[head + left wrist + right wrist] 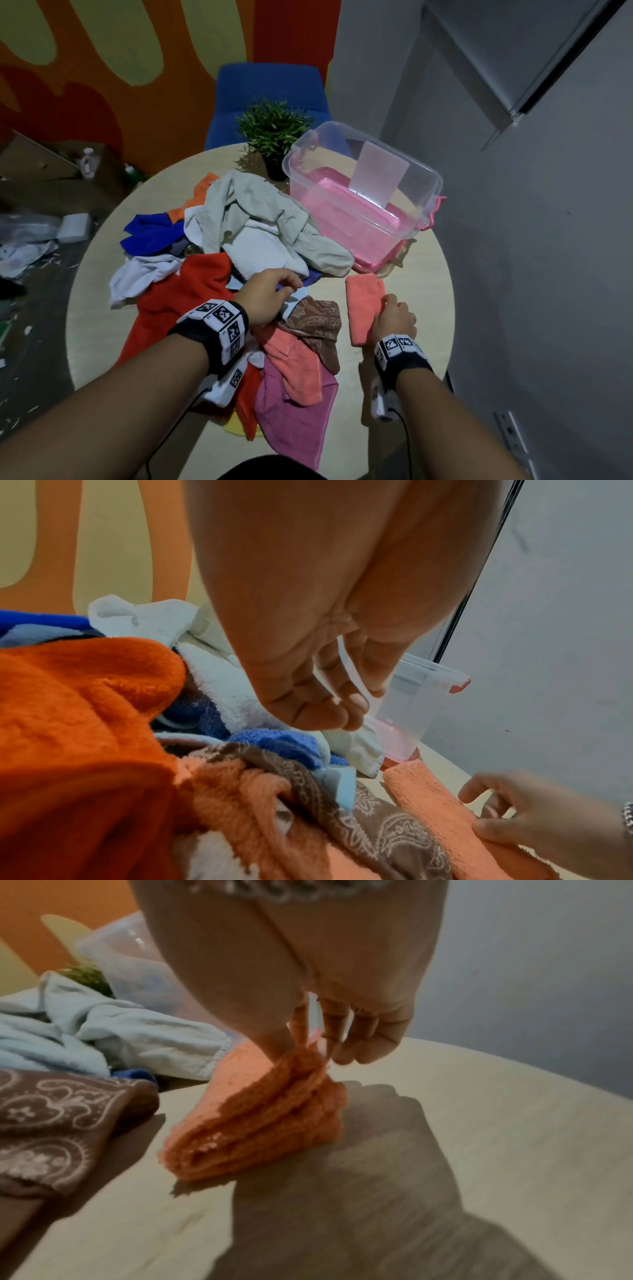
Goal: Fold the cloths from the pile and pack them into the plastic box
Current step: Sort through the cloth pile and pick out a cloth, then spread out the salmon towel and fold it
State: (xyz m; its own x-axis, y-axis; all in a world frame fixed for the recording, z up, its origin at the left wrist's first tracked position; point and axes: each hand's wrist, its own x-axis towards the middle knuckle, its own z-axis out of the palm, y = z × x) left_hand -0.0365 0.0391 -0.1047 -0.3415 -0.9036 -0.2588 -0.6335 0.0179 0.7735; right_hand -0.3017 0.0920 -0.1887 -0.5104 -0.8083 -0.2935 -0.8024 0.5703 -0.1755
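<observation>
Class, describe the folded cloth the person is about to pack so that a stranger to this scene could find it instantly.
Start at the round table and find the clear plastic box with the pink base. Just in front of it, apart from the pile, lies the folded salmon cloth, pinched by the right hand. It alone is folded into a neat narrow rectangle; every other cloth is crumpled.

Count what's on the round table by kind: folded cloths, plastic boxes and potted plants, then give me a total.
Folded cloths: 1, the folded coral cloth
Plastic boxes: 1, the plastic box
Potted plants: 1, the potted plant
Total: 3
</observation>
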